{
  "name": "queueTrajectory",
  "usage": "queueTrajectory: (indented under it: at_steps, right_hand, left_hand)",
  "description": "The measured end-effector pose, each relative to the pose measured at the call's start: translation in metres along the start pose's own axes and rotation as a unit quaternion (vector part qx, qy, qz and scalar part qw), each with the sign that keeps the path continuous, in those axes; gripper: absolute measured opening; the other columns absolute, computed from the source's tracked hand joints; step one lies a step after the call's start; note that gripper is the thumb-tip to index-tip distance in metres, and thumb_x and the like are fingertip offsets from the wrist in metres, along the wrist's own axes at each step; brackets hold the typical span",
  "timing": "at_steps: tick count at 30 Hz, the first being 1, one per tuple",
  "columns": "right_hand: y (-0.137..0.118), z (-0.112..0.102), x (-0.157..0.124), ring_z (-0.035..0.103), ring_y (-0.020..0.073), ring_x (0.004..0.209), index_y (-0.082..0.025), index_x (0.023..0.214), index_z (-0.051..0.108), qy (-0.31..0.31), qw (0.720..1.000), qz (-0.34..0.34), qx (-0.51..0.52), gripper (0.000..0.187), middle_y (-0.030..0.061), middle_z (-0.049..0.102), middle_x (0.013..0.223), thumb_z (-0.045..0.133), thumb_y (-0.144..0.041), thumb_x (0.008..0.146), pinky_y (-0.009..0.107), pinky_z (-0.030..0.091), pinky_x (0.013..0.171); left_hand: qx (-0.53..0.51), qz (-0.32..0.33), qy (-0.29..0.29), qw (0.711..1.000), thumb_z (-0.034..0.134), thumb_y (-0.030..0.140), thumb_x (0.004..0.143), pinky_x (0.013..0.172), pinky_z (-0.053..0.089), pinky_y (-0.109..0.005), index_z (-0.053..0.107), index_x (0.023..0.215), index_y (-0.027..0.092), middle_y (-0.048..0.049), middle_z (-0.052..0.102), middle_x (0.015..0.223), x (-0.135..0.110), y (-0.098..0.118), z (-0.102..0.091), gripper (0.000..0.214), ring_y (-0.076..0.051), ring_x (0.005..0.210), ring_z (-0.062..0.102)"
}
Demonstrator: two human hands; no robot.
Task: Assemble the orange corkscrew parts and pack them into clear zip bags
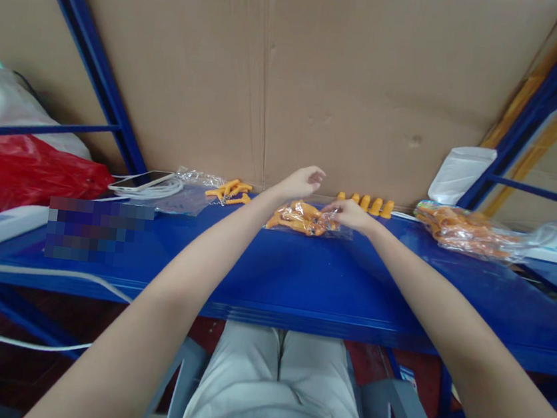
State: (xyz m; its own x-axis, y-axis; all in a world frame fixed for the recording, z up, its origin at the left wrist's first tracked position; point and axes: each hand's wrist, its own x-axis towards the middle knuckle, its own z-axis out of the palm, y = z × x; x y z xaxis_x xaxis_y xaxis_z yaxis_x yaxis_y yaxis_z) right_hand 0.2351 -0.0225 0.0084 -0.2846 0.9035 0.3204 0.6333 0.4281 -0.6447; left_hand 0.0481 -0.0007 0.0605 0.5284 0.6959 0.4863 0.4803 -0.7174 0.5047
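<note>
A small clear plastic bag (300, 218) filled with orange plastic pieces lies on the blue shelf (280, 283) in front of me. My right hand (348, 213) pinches the bag's right end, fingers closed on the plastic. My left hand (302, 181) hovers just above and behind the bag with its fingers loosely curled and apart, holding nothing. A row of several orange caps (367, 204) stands upright behind my right hand, against the cardboard wall. A loose pile of orange pieces (230, 190) lies to the left of my left hand.
A phone with a white cable (145, 184) and an empty clear bag (193, 189) lie at left. A red bag (16, 172) sits further left. At right lie a larger bag of orange pieces (462, 230) and a white pouch (461, 173). Blue rack posts (89, 53) flank the cardboard wall.
</note>
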Motion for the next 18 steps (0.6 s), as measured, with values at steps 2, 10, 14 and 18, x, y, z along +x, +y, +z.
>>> queueTrajectory:
  at_steps: [2, 10, 14, 18]
  right_hand:
    - [0.001, 0.000, -0.001, 0.064, 0.0169, 0.065, -0.017, 0.086, 0.076, 0.005, 1.000, 0.005, 0.030, 0.017, 0.0059, 0.073, 0.078, 0.065, -0.017, 0.074, 0.038, 0.056, 0.069]
    - [0.001, 0.012, -0.002, 0.065, 0.0142, 0.069, -0.013, 0.092, 0.075, 0.004, 0.999, 0.006, 0.051, 0.020, 0.0073, 0.074, 0.085, 0.066, -0.018, 0.075, 0.030, 0.056, 0.072]
    - [0.004, 0.021, -0.002, 0.067, 0.0158, 0.074, -0.013, 0.094, 0.075, -0.014, 0.998, -0.001, 0.064, 0.021, 0.0080, 0.075, 0.089, 0.066, -0.020, 0.076, 0.030, 0.055, 0.075]
    - [0.005, 0.026, -0.002, 0.068, 0.0166, 0.078, -0.014, 0.096, 0.075, -0.034, 0.997, -0.004, 0.065, 0.022, 0.0075, 0.075, 0.092, 0.066, -0.020, 0.077, 0.032, 0.054, 0.079]
  left_hand:
    - [0.038, -0.082, -0.019, 0.996, 0.048, 0.008, 0.080, 0.098, 0.044, -0.033, 0.061, 0.112, 0.009, -0.0137, 0.065, 0.118, -0.011, -0.004, -0.011, 0.035, -0.019, 0.108, 0.061]
    - [0.150, -0.134, -0.085, 0.976, 0.042, 0.014, 0.087, 0.104, 0.040, -0.027, 0.058, 0.126, 0.012, -0.0099, 0.058, 0.135, -0.042, -0.024, 0.000, 0.042, -0.018, 0.123, 0.055]
    - [0.216, -0.092, -0.061, 0.970, 0.040, 0.018, 0.091, 0.099, 0.044, -0.027, 0.067, 0.111, 0.014, -0.0088, 0.067, 0.120, -0.045, -0.027, 0.008, 0.034, -0.019, 0.115, 0.061]
    - [0.262, -0.074, -0.056, 0.961, 0.042, 0.019, 0.090, 0.091, 0.049, -0.030, 0.071, 0.100, 0.014, -0.0101, 0.072, 0.107, -0.049, -0.023, 0.014, 0.031, -0.020, 0.103, 0.066]
